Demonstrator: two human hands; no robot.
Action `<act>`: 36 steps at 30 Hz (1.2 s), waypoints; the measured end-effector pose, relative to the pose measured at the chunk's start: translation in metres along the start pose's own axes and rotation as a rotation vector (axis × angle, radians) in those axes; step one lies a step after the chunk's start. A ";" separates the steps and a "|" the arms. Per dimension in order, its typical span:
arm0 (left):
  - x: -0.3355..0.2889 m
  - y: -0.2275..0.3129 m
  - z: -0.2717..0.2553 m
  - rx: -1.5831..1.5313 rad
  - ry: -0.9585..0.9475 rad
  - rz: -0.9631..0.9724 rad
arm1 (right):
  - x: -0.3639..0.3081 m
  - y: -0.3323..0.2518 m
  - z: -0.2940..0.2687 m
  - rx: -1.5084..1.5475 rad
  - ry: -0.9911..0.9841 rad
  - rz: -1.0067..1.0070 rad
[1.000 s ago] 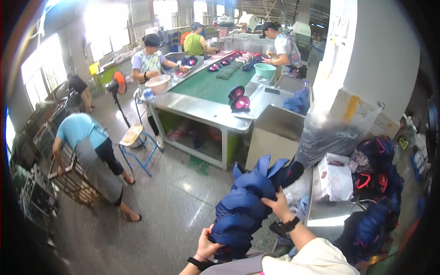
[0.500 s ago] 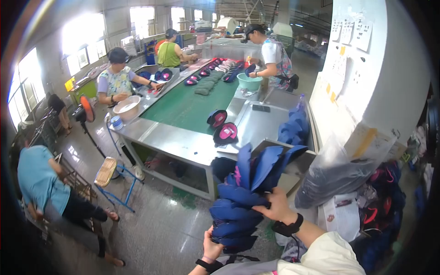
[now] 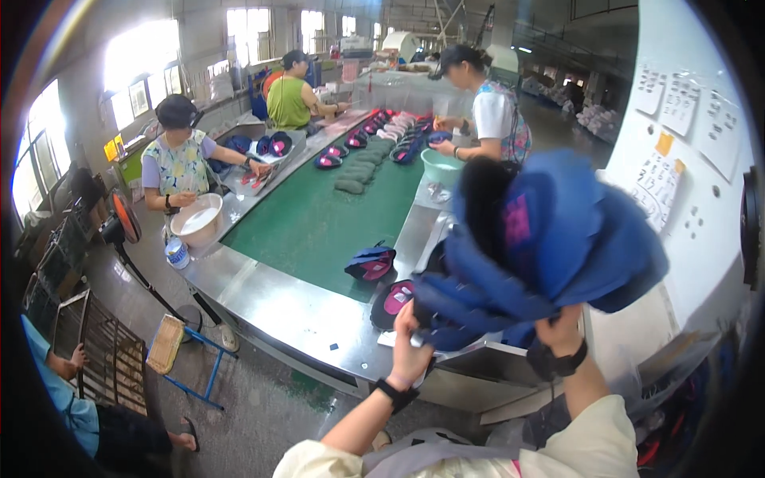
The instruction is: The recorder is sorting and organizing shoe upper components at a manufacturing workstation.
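A large nested stack of dark blue fabric shoe uppers [image 3: 558, 247], with a bit of pink showing inside, is lifted over the near right corner of the work table. My left hand [image 3: 409, 350] grips its lower left end, fingers closed on the pieces. Under the right side of the stack, my right hand [image 3: 561, 333] is closed on it too; its fingertips are partly hidden by the fabric. Just beyond my left hand lie two pink-lined dark pieces, one [image 3: 371, 261] on the green belt and the other [image 3: 394, 301] at its metal edge.
A green belt [image 3: 279, 231] runs away inside a metal table frame [image 3: 271, 291], with rows of pieces farther up. Co-workers stand on both sides, by a beige basin [image 3: 197, 221] and a green basin [image 3: 440, 167]. A stool [image 3: 169, 346] and fan [image 3: 121, 217] are left; a papered white pillar [image 3: 677, 159] right.
Both hands have raised the stack from low near my body up and forward, over the table corner. The view has shifted, and the person in blue at left now shows only partly.
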State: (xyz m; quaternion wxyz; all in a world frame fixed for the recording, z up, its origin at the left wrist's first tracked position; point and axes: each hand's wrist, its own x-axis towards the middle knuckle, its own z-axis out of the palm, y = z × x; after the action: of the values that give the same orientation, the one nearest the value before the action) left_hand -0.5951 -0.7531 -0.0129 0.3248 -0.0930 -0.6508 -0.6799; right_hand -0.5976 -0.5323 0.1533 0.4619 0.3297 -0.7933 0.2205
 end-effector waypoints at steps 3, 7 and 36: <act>0.053 -0.029 0.045 -0.052 -0.139 -0.111 | 0.040 0.053 0.015 -0.034 -0.002 0.016; 0.072 -0.039 0.088 0.133 -0.321 -0.601 | 0.056 0.135 0.071 -0.077 -0.286 0.182; 0.029 -0.178 0.122 0.698 -0.979 -0.711 | -0.079 0.345 0.180 -0.160 -1.043 0.596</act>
State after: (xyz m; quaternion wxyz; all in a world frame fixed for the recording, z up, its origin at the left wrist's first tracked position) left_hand -0.7534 -0.6576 -0.1278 -0.2371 -0.0603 -0.8938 -0.3759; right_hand -0.9256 -0.3887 -0.0173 -0.0463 0.1221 -0.9874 0.0893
